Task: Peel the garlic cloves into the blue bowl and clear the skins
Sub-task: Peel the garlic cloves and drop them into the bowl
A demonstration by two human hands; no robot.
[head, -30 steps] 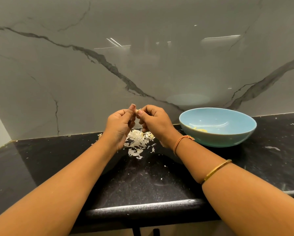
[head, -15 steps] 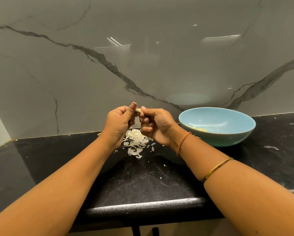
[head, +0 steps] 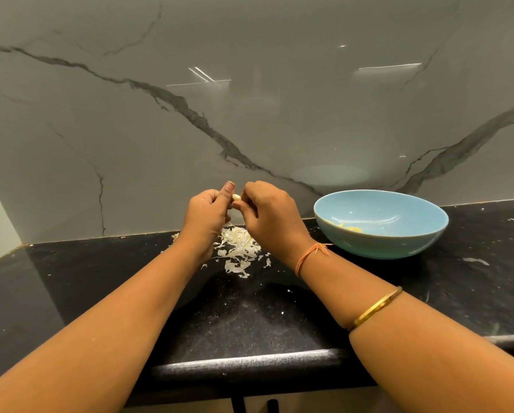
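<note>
Since a second ago more of the garlic clove (head: 236, 197) shows bare, pinched between left hand (head: 207, 217) and right hand (head: 272, 212) above the skins (head: 238, 248); likely near drop into blue bowl (head: 381, 242).

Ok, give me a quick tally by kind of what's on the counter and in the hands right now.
Blue bowl: 1
Garlic clove held between left hand and right hand: 1
Pile of skins: 1
Peeled pieces in the bowl: too few show to count
Total: 3
</note>
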